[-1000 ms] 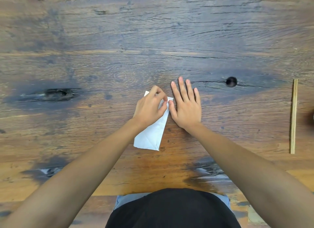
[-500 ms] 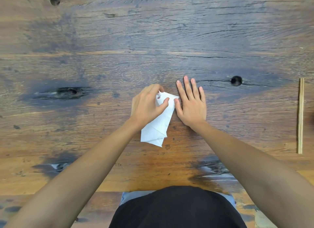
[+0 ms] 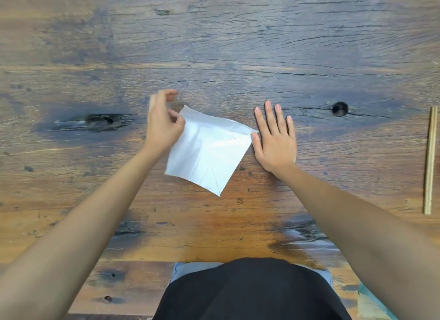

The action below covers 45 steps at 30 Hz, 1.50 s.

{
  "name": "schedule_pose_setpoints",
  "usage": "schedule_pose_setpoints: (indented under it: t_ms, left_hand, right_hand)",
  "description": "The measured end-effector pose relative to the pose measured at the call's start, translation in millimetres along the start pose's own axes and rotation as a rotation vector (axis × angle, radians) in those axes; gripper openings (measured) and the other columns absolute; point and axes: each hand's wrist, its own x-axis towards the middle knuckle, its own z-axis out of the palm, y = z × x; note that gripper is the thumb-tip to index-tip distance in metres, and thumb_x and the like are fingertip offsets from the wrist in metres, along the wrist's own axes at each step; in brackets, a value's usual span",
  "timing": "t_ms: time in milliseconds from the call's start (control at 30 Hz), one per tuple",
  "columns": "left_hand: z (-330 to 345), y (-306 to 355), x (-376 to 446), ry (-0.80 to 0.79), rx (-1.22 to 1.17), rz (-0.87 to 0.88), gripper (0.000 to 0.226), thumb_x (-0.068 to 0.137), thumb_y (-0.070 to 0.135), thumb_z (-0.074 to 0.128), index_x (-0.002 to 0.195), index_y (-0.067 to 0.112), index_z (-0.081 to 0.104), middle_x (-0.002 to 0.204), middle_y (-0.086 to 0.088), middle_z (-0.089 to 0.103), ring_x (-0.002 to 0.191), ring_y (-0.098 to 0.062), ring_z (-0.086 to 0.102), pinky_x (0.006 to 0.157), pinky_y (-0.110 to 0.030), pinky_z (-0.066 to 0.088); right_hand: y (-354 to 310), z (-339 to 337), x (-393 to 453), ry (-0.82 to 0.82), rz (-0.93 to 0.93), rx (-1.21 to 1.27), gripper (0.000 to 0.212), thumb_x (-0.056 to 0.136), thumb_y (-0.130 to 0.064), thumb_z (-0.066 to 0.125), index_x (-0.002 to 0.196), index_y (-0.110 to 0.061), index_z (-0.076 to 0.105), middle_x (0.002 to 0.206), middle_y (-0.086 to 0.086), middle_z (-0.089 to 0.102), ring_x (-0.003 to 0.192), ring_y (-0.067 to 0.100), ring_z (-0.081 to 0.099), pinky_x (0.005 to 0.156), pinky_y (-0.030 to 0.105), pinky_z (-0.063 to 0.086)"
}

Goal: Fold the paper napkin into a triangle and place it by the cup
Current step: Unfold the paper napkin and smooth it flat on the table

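While a pair of chopsticks lies well apart at the right edge of the wooden table, nothing stands between the hands and the white paper napkin, and no cup is in view. Part of the napkin's left edge is hidden behind the left hand, which pinches the raised upper-left corner. Spread as a creased diamond at the table's middle, its lowest corner points toward the person, while the right hand lies flat, fingers spread, thumb pressing the right corner

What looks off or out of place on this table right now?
The napkin lies open as a creased square, not a triangle, pinched by the left hand. No cup is in view.
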Motion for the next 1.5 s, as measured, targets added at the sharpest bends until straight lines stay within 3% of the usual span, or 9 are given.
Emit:
schedule_pose_setpoints:
  t_ms: [100, 200, 300, 367, 533, 867, 1067, 1300, 1500]
  left_hand:
    - [-2, -3, 9, 0.003, 0.099, 0.02, 0.047, 0.086, 0.003, 0.058, 0.132, 0.011, 0.051, 0.131, -0.012, 0.05, 0.082, -0.012, 0.057, 0.081, -0.017, 0.042]
    - [7, 1, 4, 0.023, 0.253, 0.292, 0.037, 0.086, 0.008, 0.052, 0.123, 0.008, 0.056, 0.123, -0.013, 0.053, 0.101, -0.019, 0.054, 0.083, -0.034, 0.047]
    - [25, 3, -6, -0.211, 0.376, 0.613, 0.032, 0.089, 0.022, 0.057, 0.119, 0.011, 0.06, 0.127, -0.011, 0.06, 0.117, -0.033, 0.055, 0.089, -0.05, 0.049]
    - [38, -1, -15, -0.453, 0.471, 0.693, 0.051, 0.09, 0.039, 0.063, 0.134, 0.015, 0.056, 0.149, -0.007, 0.05, 0.139, -0.032, 0.043, 0.105, -0.051, 0.043]
    - [61, -10, -21, -0.61, 0.631, 0.634, 0.091, 0.09, 0.066, 0.056, 0.162, 0.028, 0.015, 0.171, 0.007, 0.004, 0.158, -0.024, 0.0, 0.125, -0.046, 0.009]
    - [93, 29, -25, -0.444, 0.55, 0.353, 0.091, 0.094, 0.062, 0.053, 0.163, 0.023, 0.008, 0.171, 0.007, 0.0, 0.158, -0.023, -0.004, 0.127, -0.05, 0.004]
    - [93, 28, -30, -0.249, 0.403, 0.363, 0.071, 0.103, 0.042, 0.047, 0.161, 0.014, 0.02, 0.17, -0.001, 0.012, 0.158, -0.023, 0.005, 0.127, -0.045, 0.012]
    - [53, -23, -9, -0.466, 0.531, 0.515, 0.11, 0.082, 0.07, 0.06, 0.162, 0.018, 0.006, 0.171, -0.001, 0.001, 0.158, -0.024, -0.005, 0.127, -0.053, 0.005]
    - [21, -41, 14, -0.517, 0.574, 0.573, 0.128, 0.071, 0.083, 0.061, 0.162, 0.019, 0.0, 0.171, 0.001, -0.004, 0.158, -0.023, -0.008, 0.126, -0.052, 0.004]
  right_hand:
    - [0, 1, 0, 0.0, 0.002, 0.003, 0.062, 0.109, -0.046, 0.025, 0.167, -0.027, 0.012, 0.175, 0.001, 0.009, 0.162, 0.024, 0.006, 0.129, 0.049, 0.007]
    - [1, 1, 0, -0.003, 0.008, 0.006, 0.062, 0.109, -0.046, 0.025, 0.167, -0.028, 0.012, 0.175, 0.001, 0.008, 0.162, 0.024, 0.005, 0.129, 0.049, 0.008]
    - [1, 0, 0, -0.011, 0.01, 0.012, 0.062, 0.109, -0.046, 0.025, 0.166, -0.028, 0.013, 0.175, 0.001, 0.008, 0.162, 0.023, 0.005, 0.13, 0.049, 0.009]
    - [1, -1, 0, -0.01, 0.008, 0.014, 0.061, 0.109, -0.045, 0.026, 0.166, -0.028, 0.014, 0.175, 0.001, 0.009, 0.162, 0.023, 0.006, 0.129, 0.049, 0.01]
    - [2, -5, 0, -0.001, 0.007, 0.05, 0.064, 0.108, -0.05, 0.028, 0.166, -0.028, 0.015, 0.175, 0.001, 0.011, 0.162, 0.021, 0.006, 0.13, 0.046, 0.008]
    - [3, -18, 0, -0.009, 0.026, 0.282, 0.071, 0.105, -0.046, 0.043, 0.166, -0.02, 0.017, 0.175, 0.0, 0.009, 0.162, 0.016, 0.002, 0.129, 0.044, 0.004]
    - [1, -22, 4, -0.034, -0.093, 0.146, 0.074, 0.104, -0.056, 0.038, 0.165, -0.018, 0.021, 0.174, 0.004, 0.015, 0.161, 0.019, 0.01, 0.128, 0.047, 0.012]
    - [15, -22, 14, -0.169, -0.234, 0.022, 0.117, 0.079, -0.094, 0.041, 0.167, -0.023, 0.009, 0.175, 0.009, 0.001, 0.162, 0.025, 0.0, 0.127, 0.051, 0.006]
    - [21, -24, 8, -0.192, -0.328, -0.006, 0.133, 0.065, -0.104, 0.043, 0.167, -0.027, 0.008, 0.173, 0.02, -0.003, 0.161, 0.034, -0.002, 0.125, 0.053, 0.004]
